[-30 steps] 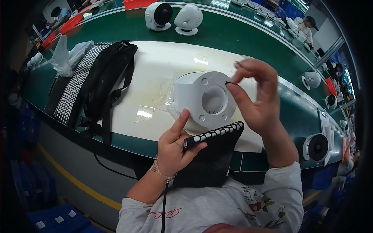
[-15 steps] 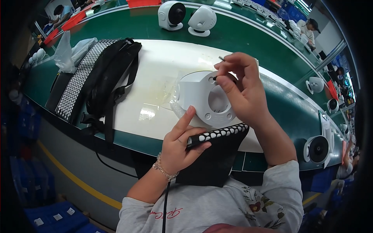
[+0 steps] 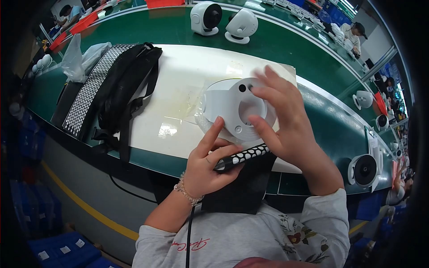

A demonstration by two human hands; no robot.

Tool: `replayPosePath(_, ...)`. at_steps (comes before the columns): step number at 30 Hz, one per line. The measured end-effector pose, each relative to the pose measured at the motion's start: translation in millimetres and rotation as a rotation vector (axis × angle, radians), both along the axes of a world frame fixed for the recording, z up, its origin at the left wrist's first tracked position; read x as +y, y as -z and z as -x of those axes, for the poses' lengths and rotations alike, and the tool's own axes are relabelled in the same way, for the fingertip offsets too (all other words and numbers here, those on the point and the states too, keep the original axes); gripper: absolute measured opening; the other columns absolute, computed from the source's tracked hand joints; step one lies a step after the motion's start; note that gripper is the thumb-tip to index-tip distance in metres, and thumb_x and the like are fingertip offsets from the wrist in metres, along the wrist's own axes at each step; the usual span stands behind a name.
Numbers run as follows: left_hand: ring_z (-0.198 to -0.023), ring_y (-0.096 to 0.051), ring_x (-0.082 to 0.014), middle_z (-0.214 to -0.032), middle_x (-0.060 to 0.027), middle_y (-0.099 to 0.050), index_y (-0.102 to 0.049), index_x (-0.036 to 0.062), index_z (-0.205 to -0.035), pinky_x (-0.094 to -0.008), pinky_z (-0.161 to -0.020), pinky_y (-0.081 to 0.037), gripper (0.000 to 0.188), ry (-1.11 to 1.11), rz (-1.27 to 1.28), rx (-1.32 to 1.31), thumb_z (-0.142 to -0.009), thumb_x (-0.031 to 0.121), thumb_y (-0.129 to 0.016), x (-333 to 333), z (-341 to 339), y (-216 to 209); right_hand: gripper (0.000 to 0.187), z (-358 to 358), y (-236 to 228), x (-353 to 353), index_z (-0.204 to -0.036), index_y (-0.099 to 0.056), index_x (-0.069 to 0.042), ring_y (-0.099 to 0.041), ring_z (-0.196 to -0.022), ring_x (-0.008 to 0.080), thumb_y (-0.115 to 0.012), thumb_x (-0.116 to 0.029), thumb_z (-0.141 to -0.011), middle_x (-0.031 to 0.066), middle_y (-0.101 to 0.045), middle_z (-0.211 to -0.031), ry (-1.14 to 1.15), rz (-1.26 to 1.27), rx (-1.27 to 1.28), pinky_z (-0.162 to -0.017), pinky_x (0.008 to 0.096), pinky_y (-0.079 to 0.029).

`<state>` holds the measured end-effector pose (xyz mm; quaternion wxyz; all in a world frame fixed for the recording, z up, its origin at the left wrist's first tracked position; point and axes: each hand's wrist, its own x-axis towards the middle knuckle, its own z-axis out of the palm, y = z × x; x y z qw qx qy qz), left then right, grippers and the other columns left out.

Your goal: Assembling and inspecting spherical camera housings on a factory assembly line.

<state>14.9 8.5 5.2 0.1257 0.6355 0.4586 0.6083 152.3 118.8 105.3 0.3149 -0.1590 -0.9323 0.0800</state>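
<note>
A white plastic housing (image 3: 214, 100) with a round ringed base lies on its side on clear wrap. One base recess carries a round black pad (image 3: 242, 88); a pale recess shows lower on the ring. My left hand (image 3: 208, 161) grips a folded black sheet of pads (image 3: 248, 156) with white punched-out spots. Its index finger rests against the housing's near side. Over the ring's right side, my right hand (image 3: 286, 116) has its fingers apart, some blurred. A small dark spot shows at its index fingertip; I cannot tell whether it is another pad.
A white board (image 3: 178, 80) covers part of the green bench. Left on it lie black sheets with white spots (image 3: 94, 89) and clear plastic bags (image 3: 76, 62). Two white camera-like devices (image 3: 241, 27) stand behind; another (image 3: 364, 170) sits at right. People work beyond.
My right fingers have opened from a pinch at the ring and shifted slightly down. The black pad now shows uncovered on the base. My left hand's sheet has tilted.
</note>
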Motion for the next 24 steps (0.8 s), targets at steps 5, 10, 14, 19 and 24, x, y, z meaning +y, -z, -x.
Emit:
replayPosePath(5, -0.077, -0.060, -0.0180, -0.133, -0.0180, -0.034, -0.064, 0.0056, -0.089, -0.0272, -0.066, -0.050, 0.033, 0.001, -0.009, 0.014, -0.057, -0.003, -0.068, 2, 0, 5, 0.009, -9, 18, -6, -0.086, -0.055, -0.008, -0.016, -0.130, 0.0362, -0.058, -0.013, -0.080, 0.0185, -0.026, -0.137, -0.033, 0.191, 0.098, -0.103, 0.0430, -0.015)
replayPosePath(10, -0.075, -0.059, -0.0172, -0.132, -0.0173, -0.035, -0.064, 0.0029, -0.084, -0.0269, -0.065, -0.050, 0.027, -0.010, -0.003, -0.005, -0.059, -0.005, -0.068, 1, 1, 6, 0.009, -2, 22, -11, -0.082, -0.056, -0.008, -0.009, -0.132, 0.0347, -0.057, -0.017, -0.082, 0.0179, -0.023, -0.140, -0.022, 0.231, -0.003, -0.103, 0.0424, -0.013)
replayPosePath(14, -0.082, -0.060, -0.0179, -0.136, -0.0195, -0.027, -0.057, -0.0007, -0.076, -0.0275, -0.069, -0.051, 0.021, 0.003, 0.014, 0.025, -0.061, -0.006, -0.070, 1, 2, 8, 0.007, 1, 24, -17, -0.081, -0.057, -0.008, -0.010, -0.132, 0.0339, -0.057, -0.015, -0.081, 0.0168, -0.025, -0.139, 0.030, 0.191, -0.060, -0.102, 0.0420, -0.014)
replayPosePath(19, -0.081, -0.060, -0.0171, -0.136, -0.0187, -0.030, -0.057, -0.0018, -0.073, -0.0265, -0.068, -0.050, 0.018, -0.011, 0.022, 0.010, -0.063, -0.003, -0.071, 1, 1, 6, 0.007, -2, 32, -14, -0.077, -0.059, -0.008, -0.017, -0.131, 0.0328, -0.060, -0.014, -0.077, 0.0159, -0.030, -0.137, 0.006, 0.252, 0.094, -0.101, 0.0412, -0.016)
replayPosePath(24, -0.072, -0.059, -0.0169, -0.129, -0.0175, -0.040, -0.058, -0.0048, -0.073, -0.0267, -0.065, -0.050, 0.019, -0.026, 0.001, -0.069, -0.062, 0.003, -0.072, 1, -1, 7, 0.008, 0, 29, -18, -0.080, -0.060, -0.008, -0.022, -0.129, 0.0325, -0.060, -0.016, -0.077, 0.0161, -0.034, -0.134, 0.037, 0.149, 0.043, -0.101, 0.0411, -0.016)
